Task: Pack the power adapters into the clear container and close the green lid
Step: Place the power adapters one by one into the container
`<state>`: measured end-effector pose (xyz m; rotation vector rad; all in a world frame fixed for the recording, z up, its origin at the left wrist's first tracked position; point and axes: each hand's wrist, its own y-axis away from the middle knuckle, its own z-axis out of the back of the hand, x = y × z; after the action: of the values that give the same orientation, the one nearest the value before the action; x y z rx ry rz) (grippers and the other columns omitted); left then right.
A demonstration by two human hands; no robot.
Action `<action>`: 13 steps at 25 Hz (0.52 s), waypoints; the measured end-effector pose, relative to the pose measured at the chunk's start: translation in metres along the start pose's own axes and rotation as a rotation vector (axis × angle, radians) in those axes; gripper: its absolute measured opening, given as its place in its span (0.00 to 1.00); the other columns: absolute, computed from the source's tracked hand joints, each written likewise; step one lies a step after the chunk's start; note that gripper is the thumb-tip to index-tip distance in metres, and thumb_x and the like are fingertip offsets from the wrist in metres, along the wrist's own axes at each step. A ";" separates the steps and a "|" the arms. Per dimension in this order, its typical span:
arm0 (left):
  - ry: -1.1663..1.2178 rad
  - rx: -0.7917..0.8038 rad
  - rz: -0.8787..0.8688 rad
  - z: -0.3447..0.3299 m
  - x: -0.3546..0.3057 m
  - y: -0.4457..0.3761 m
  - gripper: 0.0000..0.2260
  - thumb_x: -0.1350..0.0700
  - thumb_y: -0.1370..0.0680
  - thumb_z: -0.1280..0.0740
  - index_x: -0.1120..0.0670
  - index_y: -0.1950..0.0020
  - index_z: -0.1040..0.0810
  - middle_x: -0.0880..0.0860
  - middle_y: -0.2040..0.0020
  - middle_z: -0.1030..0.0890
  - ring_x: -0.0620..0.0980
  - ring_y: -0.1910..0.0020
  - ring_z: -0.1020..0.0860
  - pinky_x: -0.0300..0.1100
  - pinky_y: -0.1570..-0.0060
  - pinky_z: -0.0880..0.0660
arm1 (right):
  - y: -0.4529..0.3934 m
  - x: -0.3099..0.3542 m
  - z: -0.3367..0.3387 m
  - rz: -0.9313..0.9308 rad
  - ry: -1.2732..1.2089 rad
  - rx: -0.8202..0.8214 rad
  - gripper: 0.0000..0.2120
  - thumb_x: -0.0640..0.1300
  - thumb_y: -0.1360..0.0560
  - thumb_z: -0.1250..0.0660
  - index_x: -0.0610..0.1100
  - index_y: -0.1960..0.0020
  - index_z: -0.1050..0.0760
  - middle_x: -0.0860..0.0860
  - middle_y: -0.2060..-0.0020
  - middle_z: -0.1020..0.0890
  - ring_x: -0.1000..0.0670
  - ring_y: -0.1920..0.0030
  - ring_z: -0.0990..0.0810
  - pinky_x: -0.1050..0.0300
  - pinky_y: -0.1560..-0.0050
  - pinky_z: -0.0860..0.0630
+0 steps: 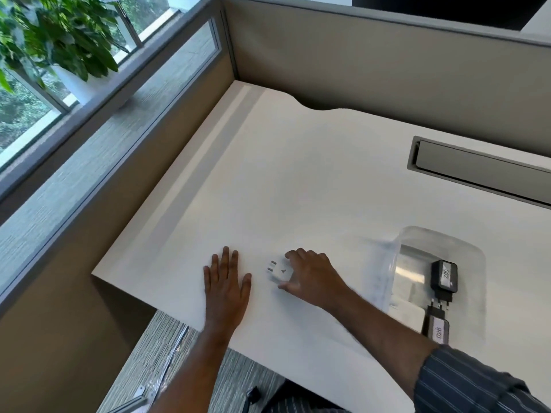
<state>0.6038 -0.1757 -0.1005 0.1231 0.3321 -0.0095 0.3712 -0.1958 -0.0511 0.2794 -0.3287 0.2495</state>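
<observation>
White power adapter [280,274] lies on the desk [298,174], lower centre, your right hand [310,277] curled around it. Your left hand [226,281] rests flat, holding nothing. Next, likely lift it right into the clear container [429,245], where two black adapters [444,278] already lie.

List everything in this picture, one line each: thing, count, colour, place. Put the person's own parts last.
black adapters: two, black with white labels, inside the container
white adapter: one, white, on the desk under the right hand
flat white item: one, white, in the container
clear container: one, clear, desk right
desk: one, white
cable hatch: one, grey, desk far right
plant: one, green, by the window
left hand: flat on the desk
right hand: fingers around the white adapter
</observation>
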 end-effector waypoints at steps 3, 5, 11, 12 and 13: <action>-0.022 -0.018 -0.001 -0.002 0.000 -0.002 0.32 0.41 0.19 0.51 0.55 0.17 0.41 0.55 0.15 0.44 0.60 0.16 0.46 0.61 0.19 0.48 | -0.007 0.004 -0.007 -0.019 0.081 -0.009 0.30 0.66 0.29 0.31 0.47 0.37 0.27 0.50 0.44 0.23 0.45 0.44 0.23 0.49 0.46 0.28; -0.003 -0.013 0.007 -0.001 -0.001 -0.003 0.32 0.42 0.19 0.50 0.56 0.17 0.40 0.56 0.16 0.42 0.60 0.17 0.45 0.62 0.19 0.48 | -0.010 0.006 -0.007 -0.010 0.103 -0.012 0.25 0.63 0.27 0.33 0.47 0.39 0.27 0.50 0.46 0.23 0.44 0.45 0.23 0.49 0.47 0.28; -0.078 0.014 -0.121 -0.003 -0.007 -0.011 0.31 0.43 0.18 0.49 0.58 0.18 0.39 0.57 0.16 0.44 0.62 0.16 0.47 0.66 0.20 0.49 | 0.016 -0.006 0.029 -0.024 -0.111 -0.145 0.21 0.57 0.27 0.29 0.45 0.41 0.25 0.50 0.47 0.23 0.46 0.48 0.23 0.49 0.50 0.24; -0.083 0.027 -0.144 -0.005 -0.012 -0.016 0.31 0.43 0.17 0.49 0.58 0.18 0.39 0.57 0.16 0.44 0.62 0.16 0.48 0.67 0.20 0.49 | 0.024 -0.011 0.039 -0.033 -0.142 -0.201 0.20 0.57 0.27 0.29 0.46 0.42 0.25 0.51 0.48 0.23 0.47 0.49 0.24 0.51 0.52 0.24; -0.088 0.042 -0.165 -0.006 -0.018 -0.022 0.31 0.42 0.17 0.49 0.58 0.18 0.39 0.57 0.16 0.44 0.62 0.16 0.48 0.66 0.20 0.49 | 0.034 -0.017 0.050 -0.049 -0.171 -0.257 0.20 0.57 0.27 0.28 0.47 0.42 0.25 0.53 0.49 0.23 0.48 0.50 0.25 0.54 0.53 0.25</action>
<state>0.5844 -0.1967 -0.1030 0.1357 0.2537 -0.1852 0.3322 -0.1829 -0.0042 0.0545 -0.5172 0.1333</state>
